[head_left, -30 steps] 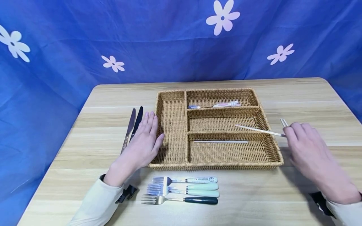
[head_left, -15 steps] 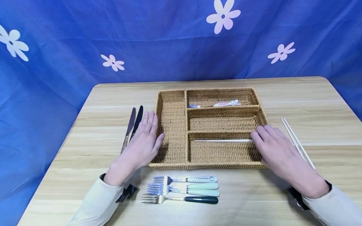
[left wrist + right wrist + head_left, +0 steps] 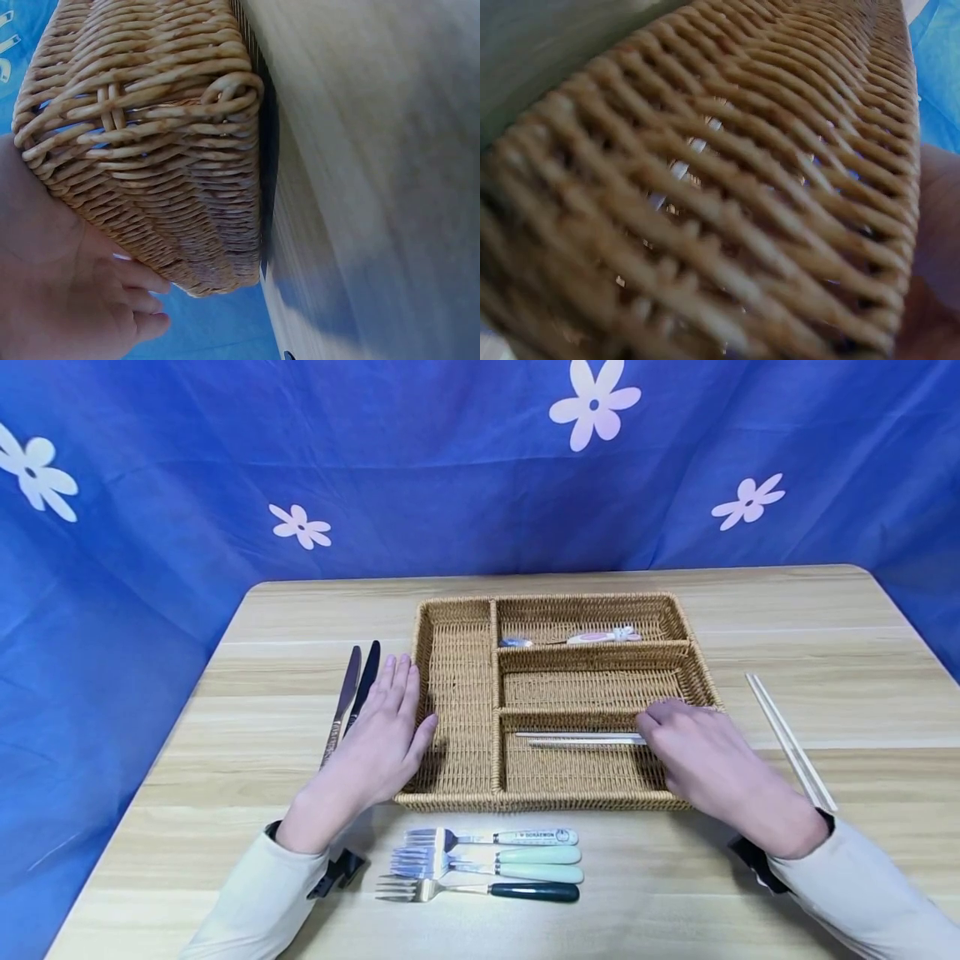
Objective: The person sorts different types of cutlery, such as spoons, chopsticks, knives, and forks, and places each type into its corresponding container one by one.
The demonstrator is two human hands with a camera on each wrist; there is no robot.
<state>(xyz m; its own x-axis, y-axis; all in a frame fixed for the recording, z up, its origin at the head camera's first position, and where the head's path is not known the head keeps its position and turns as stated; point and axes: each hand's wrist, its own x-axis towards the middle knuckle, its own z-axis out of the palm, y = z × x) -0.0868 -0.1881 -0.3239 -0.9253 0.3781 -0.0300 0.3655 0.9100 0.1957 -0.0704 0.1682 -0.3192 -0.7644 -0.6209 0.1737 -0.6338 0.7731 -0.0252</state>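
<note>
One spoon (image 3: 596,637) looks done, in the basket (image 3: 592,800) beyond your right hand (image 3: 697,752), which curls round chopsticks (image 3: 577,742) there; your straight-fingered left hand (image 3: 382,727) touches its side; seemingly left: another pair (image 3: 795,746) rightward, knives (image 3: 347,689) and forks (image 3: 538,855) leftward

Right fingers (image 3: 656,721) apparently hide the chopsticks' (image 3: 581,741) ends.

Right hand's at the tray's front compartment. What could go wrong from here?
The right hand hides the right-hand ends of the chopsticks in the compartment, so one might end up crooked unnoticed. The right sleeve is close to the chopstick pair on the table and could knock it. If the left hand slips, it might nudge the knives beside it.
</note>
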